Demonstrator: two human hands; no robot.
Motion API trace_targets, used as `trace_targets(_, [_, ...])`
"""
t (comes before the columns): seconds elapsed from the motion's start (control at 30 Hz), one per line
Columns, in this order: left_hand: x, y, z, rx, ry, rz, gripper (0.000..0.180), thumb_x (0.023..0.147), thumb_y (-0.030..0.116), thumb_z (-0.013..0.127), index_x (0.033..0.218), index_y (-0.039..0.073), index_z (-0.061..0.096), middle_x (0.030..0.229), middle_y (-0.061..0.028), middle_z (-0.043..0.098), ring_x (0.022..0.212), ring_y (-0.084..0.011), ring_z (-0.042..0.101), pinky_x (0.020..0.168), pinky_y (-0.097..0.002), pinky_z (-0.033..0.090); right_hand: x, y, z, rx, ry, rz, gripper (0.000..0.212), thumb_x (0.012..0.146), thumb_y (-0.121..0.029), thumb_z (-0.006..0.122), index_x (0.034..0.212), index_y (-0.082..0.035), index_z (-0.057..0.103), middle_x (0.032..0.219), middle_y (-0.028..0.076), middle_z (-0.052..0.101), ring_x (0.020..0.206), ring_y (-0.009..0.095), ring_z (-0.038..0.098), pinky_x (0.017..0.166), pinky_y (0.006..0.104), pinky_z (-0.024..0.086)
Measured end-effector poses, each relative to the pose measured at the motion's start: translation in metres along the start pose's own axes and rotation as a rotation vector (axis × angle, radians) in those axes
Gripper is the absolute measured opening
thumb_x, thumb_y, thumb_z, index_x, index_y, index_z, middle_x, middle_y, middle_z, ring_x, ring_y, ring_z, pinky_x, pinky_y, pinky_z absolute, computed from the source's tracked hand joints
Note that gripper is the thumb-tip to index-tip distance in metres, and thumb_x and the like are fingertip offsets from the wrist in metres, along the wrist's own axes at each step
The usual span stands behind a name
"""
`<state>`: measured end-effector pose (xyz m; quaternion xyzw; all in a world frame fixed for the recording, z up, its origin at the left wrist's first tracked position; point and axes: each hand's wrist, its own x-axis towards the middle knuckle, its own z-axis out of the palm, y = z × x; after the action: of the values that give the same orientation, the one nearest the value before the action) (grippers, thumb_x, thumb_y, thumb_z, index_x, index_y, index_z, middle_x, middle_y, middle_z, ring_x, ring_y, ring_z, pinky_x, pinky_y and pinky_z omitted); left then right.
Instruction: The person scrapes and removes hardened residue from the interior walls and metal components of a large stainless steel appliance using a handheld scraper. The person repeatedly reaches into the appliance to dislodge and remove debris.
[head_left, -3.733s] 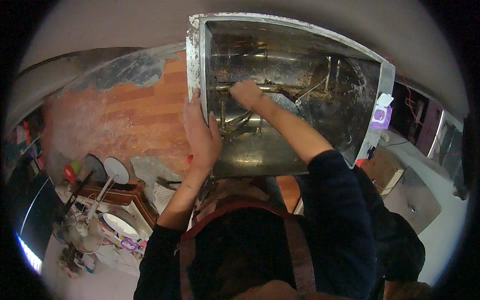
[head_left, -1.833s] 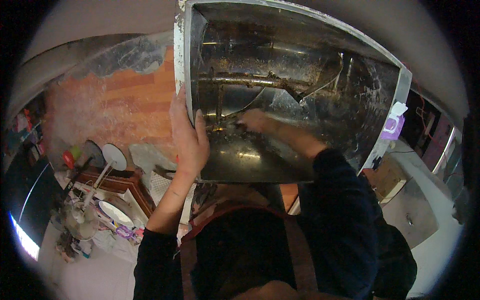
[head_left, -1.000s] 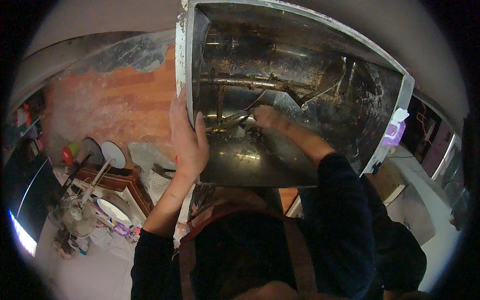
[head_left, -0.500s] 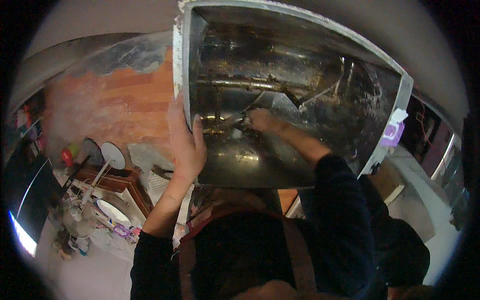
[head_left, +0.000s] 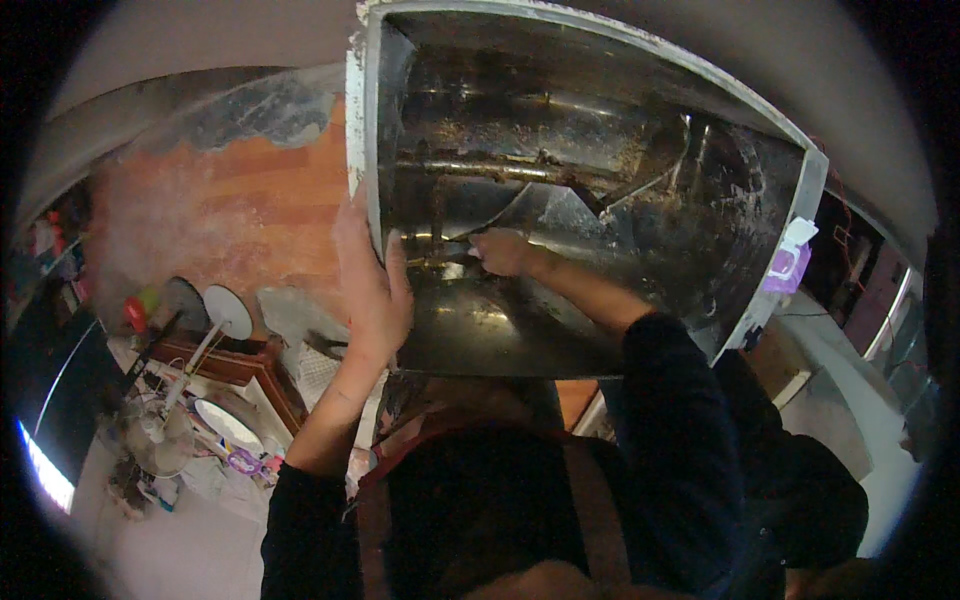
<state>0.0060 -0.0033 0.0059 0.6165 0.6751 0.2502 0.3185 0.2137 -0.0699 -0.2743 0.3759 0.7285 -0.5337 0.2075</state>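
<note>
A large metal mixing tub point(head_left: 500, 345) with a pale rim lies before me, its inner walls stained and shiny. A crusted shaft point(head_left: 470, 168) with angled metal blades point(head_left: 575, 212) crosses its inside. My left hand point(head_left: 370, 285) grips the tub's left rim, thumb inside and fingers along the outer wall. Reaching deep into the tub, my right hand point(head_left: 505, 252) is closed around a small dark tool point(head_left: 458, 254), flat-looking and too blurred to name. The tool's end is near the tub's left inner wall, below the shaft.
A purple and white soft pack point(head_left: 787, 268) sits on the tub's right rim. Wooden flooring point(head_left: 240, 200), dusted white, lies left of the tub. Lower left are a white round-topped stand point(head_left: 228, 312), a wooden frame point(head_left: 268, 385) and clutter. Another person's dark sleeve point(head_left: 810, 500) shows lower right.
My right hand has shifted slightly left inside the tub, with the tool moving along. My left hand stays on the rim.
</note>
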Motion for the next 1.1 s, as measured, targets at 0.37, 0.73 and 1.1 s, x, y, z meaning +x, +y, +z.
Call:
trace_targets(0.37, [0.001, 0.001, -0.001, 0.032, 0.017, 0.018, 0.055, 0.096, -0.005, 0.051, 0.150, -0.005, 0.041, 0.150, -0.0262, 0.046, 0.140, -0.0441, 0.043, 0.119, -0.0464, 0.031, -0.014, -0.001, -0.017, 0.064, 0.073, 0.002, 0.026, 0.076, -0.017, 0.067, 0.098, -0.006, 0.073, 0.095, 0.019, 0.071, 0.092, 0.044, 0.068, 0.078, 0.0534, 0.055])
trace_targets(0.73, [0.001, 0.002, 0.001, 0.027, 0.014, 0.006, 0.056, 0.097, -0.005, 0.050, 0.152, -0.005, 0.039, 0.150, -0.0260, 0.046, 0.141, -0.0442, 0.042, 0.120, -0.0465, 0.030, -0.007, -0.004, -0.016, -0.092, 0.187, -0.203, 0.022, 0.076, -0.023, 0.067, 0.085, -0.004, 0.072, 0.090, 0.020, 0.071, 0.087, 0.041, 0.070, 0.074, 0.0554, 0.056])
trace_targets(1.1, [0.001, 0.001, 0.001, 0.026, 0.016, 0.008, 0.056, 0.098, -0.004, 0.050, 0.153, -0.005, 0.038, 0.151, -0.0270, 0.045, 0.142, -0.0444, 0.041, 0.120, -0.0469, 0.029, -0.014, 0.011, -0.014, -0.135, 0.170, -0.155, 0.026, 0.079, -0.020, 0.066, 0.097, -0.004, 0.076, 0.093, 0.016, 0.075, 0.088, 0.037, 0.074, 0.076, 0.0492, 0.060])
